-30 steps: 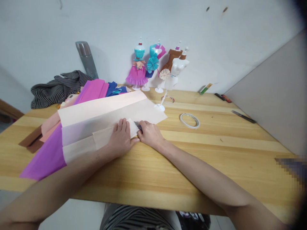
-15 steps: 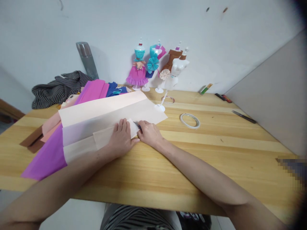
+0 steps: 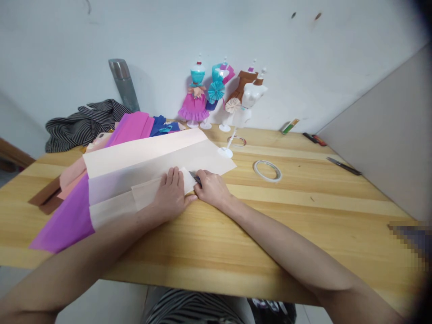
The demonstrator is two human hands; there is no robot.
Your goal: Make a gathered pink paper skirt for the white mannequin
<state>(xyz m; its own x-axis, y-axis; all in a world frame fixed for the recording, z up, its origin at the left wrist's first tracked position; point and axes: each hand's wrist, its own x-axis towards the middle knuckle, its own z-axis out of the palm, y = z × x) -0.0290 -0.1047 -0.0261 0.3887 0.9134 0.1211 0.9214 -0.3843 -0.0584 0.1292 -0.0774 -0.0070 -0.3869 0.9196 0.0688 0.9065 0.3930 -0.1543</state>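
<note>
My left hand [image 3: 171, 194] lies flat on a folded strip of pale paper [image 3: 145, 193], thumb spread towards the right. The strip rests over larger cream sheets [image 3: 141, 155]. Just right of it, my right hand [image 3: 211, 186] is closed around a small dark tool [image 3: 195, 177], whose tip reaches the strip's right end; most of the tool is hidden, so its kind is unclear. Purple paper [image 3: 69, 220] shows from under the cream sheets at the left.
Small dress forms in paper clothes, one in a pink skirt [image 3: 194, 105], stand by the wall. A tape roll [image 3: 267, 171] lies right of my hands, a knife [image 3: 344, 165] farther right. A bottle [image 3: 124, 85] and striped cloth [image 3: 86, 123] are at the back left.
The dark tool in my right hand shows slightly more at the strip's end. Both hands have otherwise stayed in place; the whole view has shifted very slightly.
</note>
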